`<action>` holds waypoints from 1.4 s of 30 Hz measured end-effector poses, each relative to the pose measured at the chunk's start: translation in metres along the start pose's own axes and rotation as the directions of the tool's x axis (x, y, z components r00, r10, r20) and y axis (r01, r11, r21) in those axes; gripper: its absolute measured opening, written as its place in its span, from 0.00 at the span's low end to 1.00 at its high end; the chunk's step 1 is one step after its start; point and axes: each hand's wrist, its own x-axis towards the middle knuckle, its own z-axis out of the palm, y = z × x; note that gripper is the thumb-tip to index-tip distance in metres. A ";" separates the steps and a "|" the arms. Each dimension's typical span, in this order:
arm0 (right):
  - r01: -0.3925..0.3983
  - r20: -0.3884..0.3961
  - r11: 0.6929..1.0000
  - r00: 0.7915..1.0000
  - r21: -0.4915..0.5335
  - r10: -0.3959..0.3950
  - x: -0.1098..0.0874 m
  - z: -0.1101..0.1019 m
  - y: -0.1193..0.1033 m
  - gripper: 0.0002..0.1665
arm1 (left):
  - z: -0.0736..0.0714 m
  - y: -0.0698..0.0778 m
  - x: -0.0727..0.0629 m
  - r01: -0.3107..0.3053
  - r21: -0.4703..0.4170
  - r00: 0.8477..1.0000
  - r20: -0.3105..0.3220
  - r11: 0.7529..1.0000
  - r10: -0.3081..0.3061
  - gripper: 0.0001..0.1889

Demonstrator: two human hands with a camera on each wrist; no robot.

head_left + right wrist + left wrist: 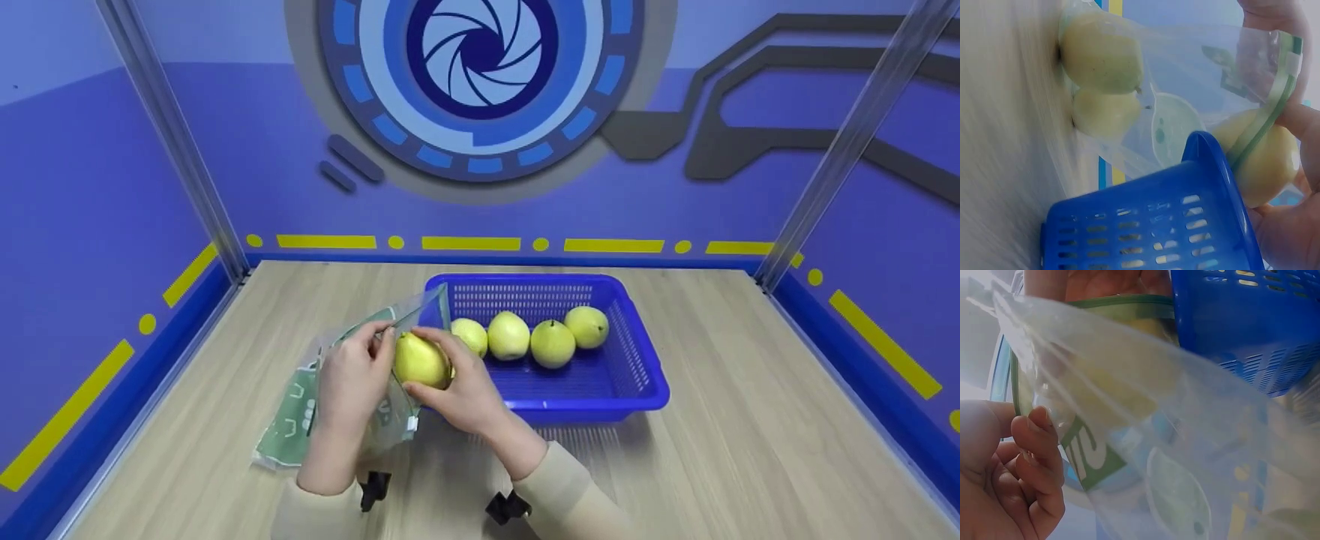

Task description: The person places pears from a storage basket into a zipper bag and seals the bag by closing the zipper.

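My left hand (351, 379) pinches the rim of a clear zip bag (292, 416) with green print; in the left wrist view its fingers (1039, 455) curl at the green-edged mouth. My right hand (471, 390) holds a yellow-green pear (420, 361) between thumb and fingers at that mouth. In the right wrist view the green zip edge (1264, 126) crosses the pear, part of which lies inside the bag. Two more pears, an upper one (1100, 53) and a lower one (1106, 112), sit within the bag. Its slider (412, 424) hangs at the near corner.
Right of the bag stands a blue plastic basket (652, 394) with slotted walls. Several pears (553, 345) lie in it. The basket's left rim is close to my right hand and the bag. Blue-purple panels (225, 150) enclose the wooden table (750, 420) at the back and sides.
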 end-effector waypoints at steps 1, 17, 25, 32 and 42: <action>-0.003 0.003 1.000 1.000 -0.012 0.003 0.000 0.001 0.000 0.39 | 0.000 0.000 0.000 -0.001 0.000 1.000 -0.003 1.000 0.001 0.15; -0.052 0.115 0.998 0.992 0.019 0.050 -0.004 0.004 -0.007 0.34 | -0.003 -0.001 -0.002 -0.030 0.007 0.999 -0.024 1.000 0.030 0.14; -0.056 0.131 0.998 0.990 0.017 0.053 -0.005 0.004 -0.008 0.32 | -0.002 -0.002 -0.002 -0.040 0.022 0.998 -0.037 0.999 0.040 0.13; -0.056 0.124 0.998 0.991 0.033 0.051 -0.005 0.003 -0.008 0.32 | -0.001 -0.003 -0.001 -0.044 0.032 0.998 -0.038 0.999 0.045 0.13; -0.070 0.115 0.997 0.991 0.038 0.065 -0.005 -0.002 -0.006 0.31 | 0.000 -0.004 0.001 -0.050 0.028 0.998 -0.042 0.998 0.051 0.13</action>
